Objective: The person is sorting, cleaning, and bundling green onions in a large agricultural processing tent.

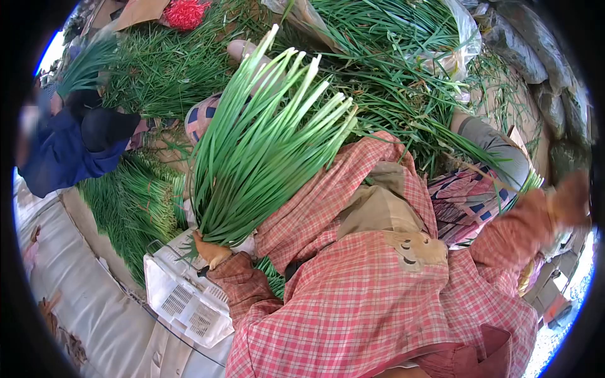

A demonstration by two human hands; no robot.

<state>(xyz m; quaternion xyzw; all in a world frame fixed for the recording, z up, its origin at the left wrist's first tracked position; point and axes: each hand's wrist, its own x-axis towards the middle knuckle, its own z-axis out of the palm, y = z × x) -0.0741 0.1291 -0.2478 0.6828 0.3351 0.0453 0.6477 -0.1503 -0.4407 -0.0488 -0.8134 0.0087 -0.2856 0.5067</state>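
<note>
Garlic chives [271, 151] fan up and away from the left hand [214, 253], whose fingers are clamped around the gathered dark leaf tips, so that the pale cut ends point outward beyond them. The bunch leans toward the right of those fingers, its lower side close to the pink plaid garment [353, 283], which bears a tan bear-shaped patch [413, 251]. The right hand [570, 198] is raised, well apart from the bunch at the far right, and blurred; whether its fingers are apart or together I cannot tell. Just below the left fingers is a white plastic box [189, 302] with slotted vents, tilted, a grey-white sheet [94, 277] spreading farther left. To the left of these fingers and a little beyond them lies a pile of chives [129, 208], leaves and pale ends roughly aligned. Farther out on that side, a person in dark blue [69, 151] bends beside more greens. Well beyond the left fingers, loose leaves [151, 82] cover the ground near a bright pink-red tangle [186, 14], and an open clear plastic bag [467, 44] holds long green leaves [391, 22]. Filled plastic bags [517, 47] lie beyond the right fingers.
</note>
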